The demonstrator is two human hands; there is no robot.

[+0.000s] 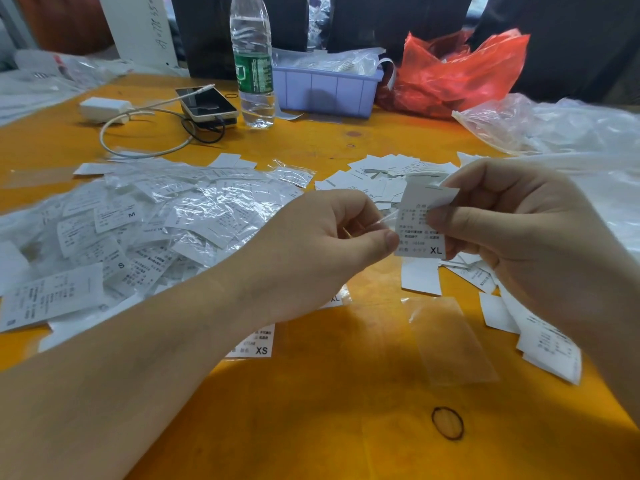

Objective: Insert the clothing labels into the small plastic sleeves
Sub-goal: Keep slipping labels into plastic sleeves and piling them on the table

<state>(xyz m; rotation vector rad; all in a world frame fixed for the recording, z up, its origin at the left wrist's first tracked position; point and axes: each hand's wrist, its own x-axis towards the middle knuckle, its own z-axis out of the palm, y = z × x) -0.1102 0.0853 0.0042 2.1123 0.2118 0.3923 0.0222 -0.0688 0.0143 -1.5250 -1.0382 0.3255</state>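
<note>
While held mid-air over worktop (pixel 311 393) | XL label (pixel 420 225) pinched by right hand (pixel 512 233) grip, left hand (pixel 325 244) grip pinching clear sleeve (pixel 388 218) edge | prob. light, thin, floppy; sleeve slippery | best hold: edges/corners

**Bench surroundings**

Orange table (pixel 311 427). At the back, an upright water bottle (pixel 252 60) just left of a lilac plastic bin (pixel 325 91). Red plastic bag (pixel 460 71) right of the bin. Phone (pixel 207 102) and white charger (pixel 104 107) with looped cable, left rear. Black rubber band (pixel 447 423) near front edge.
</note>
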